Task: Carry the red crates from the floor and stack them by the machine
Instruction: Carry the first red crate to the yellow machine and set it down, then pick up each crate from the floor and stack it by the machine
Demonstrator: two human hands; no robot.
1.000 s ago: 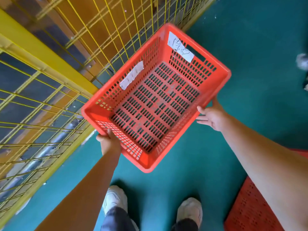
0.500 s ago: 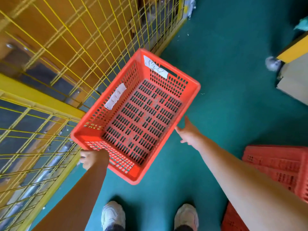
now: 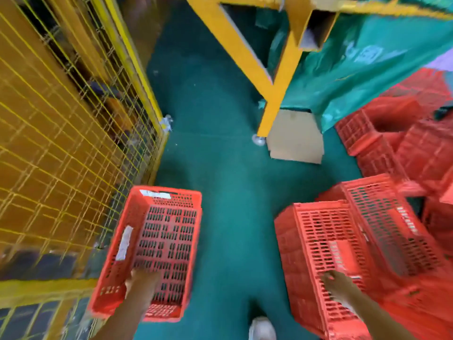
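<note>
— The fingers?
— The left hand (image 3: 141,278) gripped the near rim of the red crate (image 3: 166,236). The right hand (image 3: 334,282) touched an overturned crate (image 3: 323,236); its fingers were blurred, so I couldn't tell their grip.
— Any writing?
— Two white labels (image 3: 124,242), unreadable.
— Changed?
— A second before, both hands carried it, tilted.
— The crate?
— Slotted, held low beside the yellow mesh fence (image 3: 61,143), above the green floor (image 3: 220,192).

left hand (image 3: 141,278) holding red crate (image 3: 169,231), yellow fence (image 3: 61,143)
</note>
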